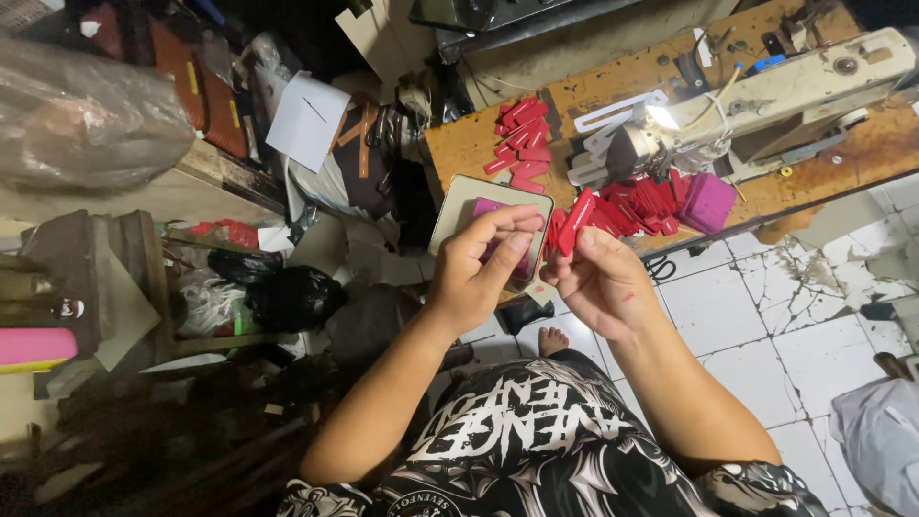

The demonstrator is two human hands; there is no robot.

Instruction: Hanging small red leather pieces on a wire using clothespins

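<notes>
Worn wooden desk [459,144] above cracked white floor tiles [766,325], carrying a sewing machine [775,96] with its lamp lit. Right grip [598,278] pinching a red strip [577,220] upright between fingertips. Left grip [479,268] just beside, fingers curled, touching the pink piece [490,207] on a beige tray [450,206]. Beyond both, more red strips [522,134] scattered.

A sewing machine [766,101] stands on the table [459,144], strips [522,134] left of it, hands [536,273] before it.
</notes>
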